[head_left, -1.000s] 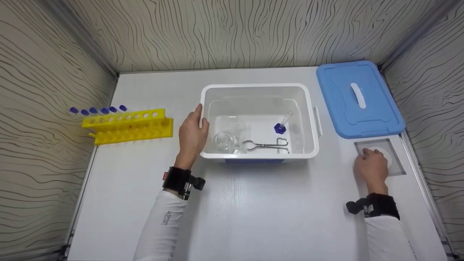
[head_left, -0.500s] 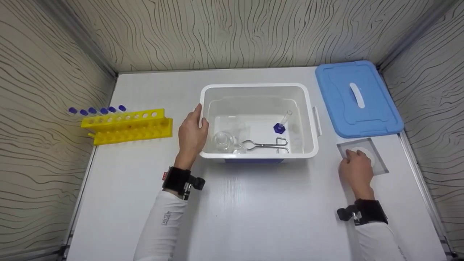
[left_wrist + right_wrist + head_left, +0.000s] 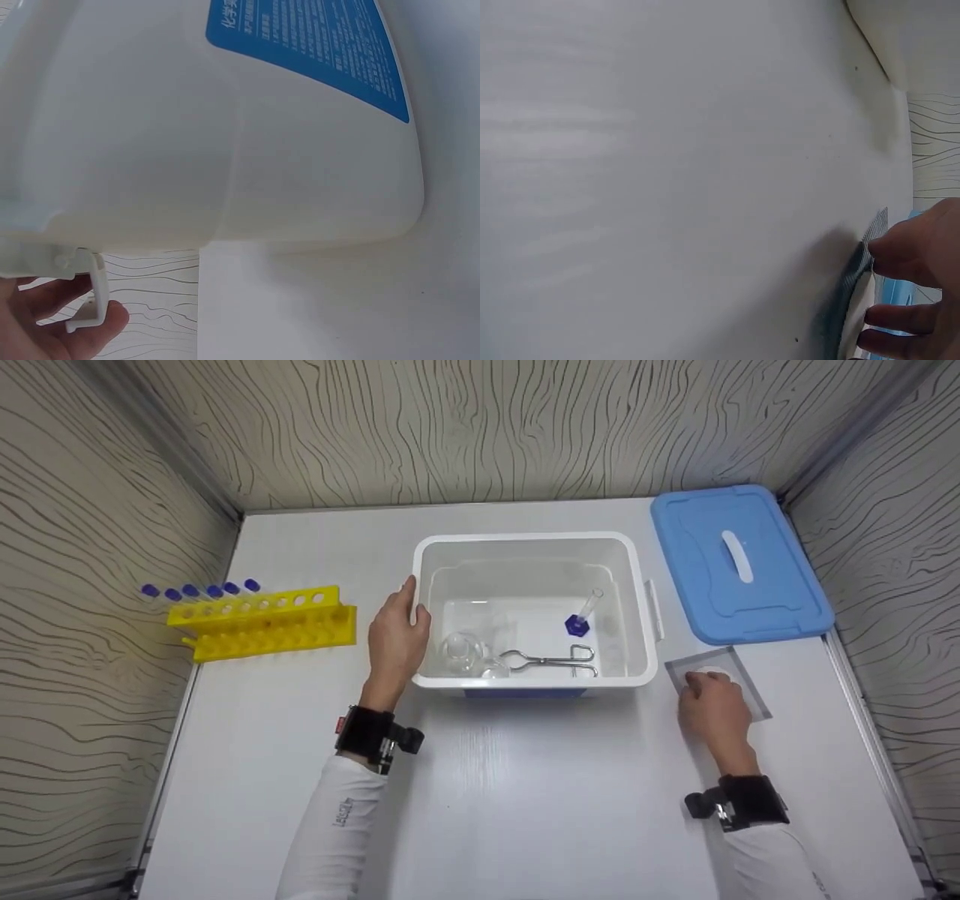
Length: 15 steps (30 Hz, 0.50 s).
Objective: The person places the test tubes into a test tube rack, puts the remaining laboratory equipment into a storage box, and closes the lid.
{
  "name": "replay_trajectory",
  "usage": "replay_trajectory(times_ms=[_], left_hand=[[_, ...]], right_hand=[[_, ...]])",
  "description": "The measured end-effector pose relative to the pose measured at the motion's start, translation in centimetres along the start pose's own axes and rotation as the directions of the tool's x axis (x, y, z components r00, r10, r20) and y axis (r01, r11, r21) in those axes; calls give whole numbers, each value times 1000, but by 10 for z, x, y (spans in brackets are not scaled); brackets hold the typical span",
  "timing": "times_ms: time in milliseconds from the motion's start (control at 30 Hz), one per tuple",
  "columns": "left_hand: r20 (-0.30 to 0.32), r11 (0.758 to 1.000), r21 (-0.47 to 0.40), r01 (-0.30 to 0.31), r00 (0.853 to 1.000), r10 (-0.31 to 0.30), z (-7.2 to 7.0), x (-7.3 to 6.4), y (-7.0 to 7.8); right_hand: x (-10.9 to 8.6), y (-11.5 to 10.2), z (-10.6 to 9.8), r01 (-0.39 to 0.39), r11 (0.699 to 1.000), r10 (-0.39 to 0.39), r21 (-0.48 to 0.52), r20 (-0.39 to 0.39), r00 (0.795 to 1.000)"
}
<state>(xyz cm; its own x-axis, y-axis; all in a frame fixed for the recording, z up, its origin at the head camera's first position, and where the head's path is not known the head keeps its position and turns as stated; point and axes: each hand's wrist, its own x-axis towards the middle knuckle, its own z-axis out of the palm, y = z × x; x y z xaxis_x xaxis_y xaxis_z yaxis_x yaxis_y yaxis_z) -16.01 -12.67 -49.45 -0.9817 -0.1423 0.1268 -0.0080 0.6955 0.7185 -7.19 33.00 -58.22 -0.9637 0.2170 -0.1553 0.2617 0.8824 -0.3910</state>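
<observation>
My left hand (image 3: 396, 641) rests at the left side of a white plastic storage box (image 3: 645, 676), thumb and forefinger spread. The left wrist view shows its fingers around the box's white latch (image 3: 99, 291). To the right of the box, my right hand (image 3: 712, 711) pinches a square wire gauze (image 3: 752, 691) with a white round centre. In the right wrist view the gauze (image 3: 846, 289) is seen nearly edge-on, tilted, with fingertips on it. Inside the box are clear glassware (image 3: 459, 651), metal crucible tongs (image 3: 553, 661) and a small measuring cylinder (image 3: 589, 606) on a purple hexagonal base.
A blue lid (image 3: 739, 562) with a white handle lies at the back right of the white table (image 3: 525, 802). On the left stands a yellow test tube rack (image 3: 274, 622), with several purple-capped tubes (image 3: 201, 591) leaning at its back. Patterned walls (image 3: 465, 427) enclose the table.
My right hand has moved left over the table toward the box, bringing the wire gauze away from the right edge. My left hand has stayed at the box's side.
</observation>
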Motion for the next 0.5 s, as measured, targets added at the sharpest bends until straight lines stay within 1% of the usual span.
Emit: replay_trajectory(times_ms=[100,333,433,500], left_hand=[[4,1000,-4,-1,1000,1,0,0,0],[2,1000,-6,-8,1000,8,0,-1,-1],[0,1000,-8,-8,1000,8,-1,-1,-1],[4,1000,-7,-5,1000,5,-1,0,-1]], right_hand=[[3,2,-8,8,1000,-8,0,-7,1000],[18,17,-33,-62,998,62,22,4,998],[24,27,-40,-71,997,71,31,-8,997],[27,32,-42,-90,995,90,35,-1,996]])
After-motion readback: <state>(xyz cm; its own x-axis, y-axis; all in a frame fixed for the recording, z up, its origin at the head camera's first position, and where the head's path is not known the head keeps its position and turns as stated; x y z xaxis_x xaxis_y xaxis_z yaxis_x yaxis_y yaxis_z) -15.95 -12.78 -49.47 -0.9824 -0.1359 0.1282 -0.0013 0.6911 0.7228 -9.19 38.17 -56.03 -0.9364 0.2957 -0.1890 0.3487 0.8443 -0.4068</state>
